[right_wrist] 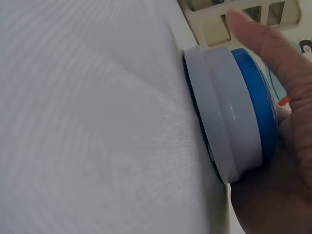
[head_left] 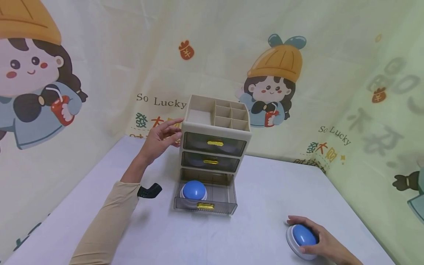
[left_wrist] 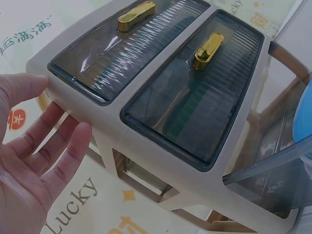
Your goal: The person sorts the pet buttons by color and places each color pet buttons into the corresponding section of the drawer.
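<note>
A beige desktop organizer (head_left: 216, 129) with smoky drawers and gold handles stands at the table's middle. My left hand (head_left: 162, 138) touches its left side with loosely extended fingers; in the left wrist view, fingertips (left_wrist: 78, 139) rest by the frame's edge. The bottom drawer (head_left: 225, 208) is pulled out and holds a blue-domed push button (head_left: 194, 190) on a white base. At the front right, my right hand (head_left: 326, 243) holds a second blue push button (head_left: 304, 235), its thumb and fingers around the rim. In the right wrist view, this button's white base (right_wrist: 229, 114) is close to the tabletop.
The two upper drawers (head_left: 215, 143) are closed. Divided compartments (head_left: 230, 114) top the organizer. A black strap-like piece (head_left: 149, 191) sticks out by the left sleeve. White cloth covers the table (head_left: 258, 206), and a printed curtain (head_left: 212, 70) hangs behind and at the sides.
</note>
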